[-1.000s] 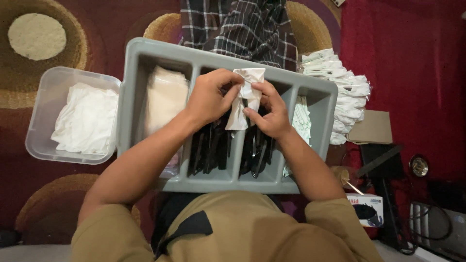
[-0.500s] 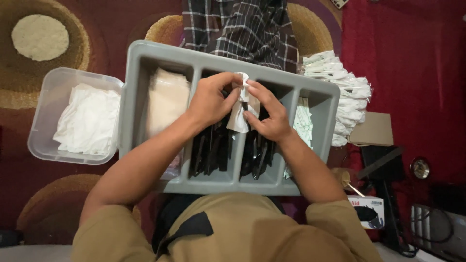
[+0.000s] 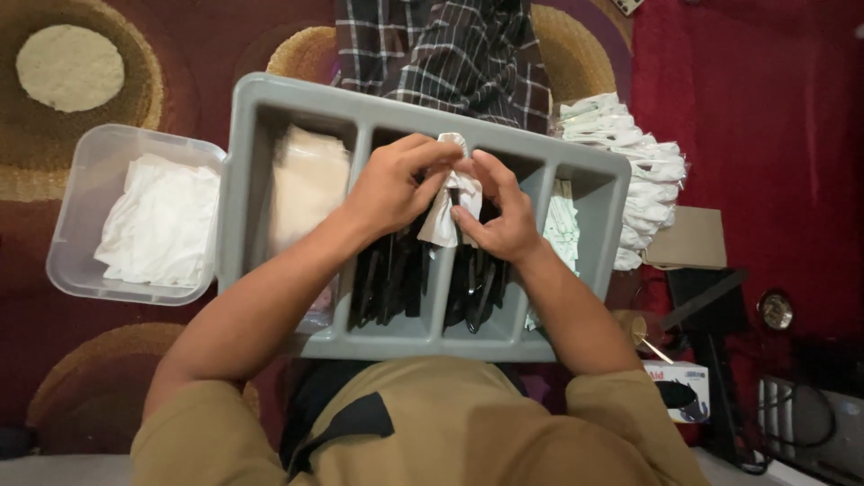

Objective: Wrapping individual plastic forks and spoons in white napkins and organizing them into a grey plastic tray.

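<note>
while i watch from afar, left hand (image 3: 391,184) and right hand (image 3: 499,211) both pinch a white napkin bundle (image 3: 447,205) over the grey divided tray (image 3: 270,135); black cutlery (image 3: 391,279) lies below

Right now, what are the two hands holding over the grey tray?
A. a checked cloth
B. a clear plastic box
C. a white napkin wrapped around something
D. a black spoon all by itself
C: the left hand and the right hand both pinch a white napkin rolled into a bundle, above the grey tray where black cutlery lies in the middle compartments.
</note>
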